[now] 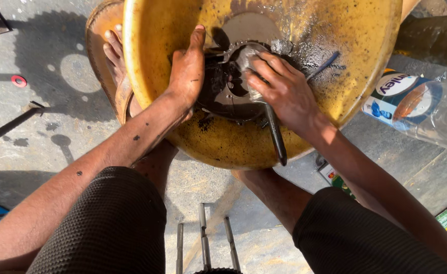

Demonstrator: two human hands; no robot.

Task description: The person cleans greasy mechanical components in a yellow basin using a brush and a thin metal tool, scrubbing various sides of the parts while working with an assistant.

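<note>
A dark, oil-blackened metal part point(228, 89), roughly round with cut-outs, is seen lying in the middle of a large yellow basin point(355, 45) that is smeared with black grease and holds a shallow pool of dark liquid. The basin is set on the concrete floor point(45, 127) between the person's knees.

The left hand point(187, 71) is laid flat over the left edge of the part, fingers extended toward the far rim, palm pressed down on it. The right hand point(282, 89) is curled around a brush with a dark handle point(275, 134); the brush head is pressed against the part, and the handle projects back toward the body. Both forearms are spotted with black grease.

Counted: one basin, one metal part, one brush, one clear plastic bottle point(421, 109) lying to the right of the basin, one small red ring point(19, 80) on the floor at far left, three metal rods point(203, 243) side by side at bottom centre.
</note>
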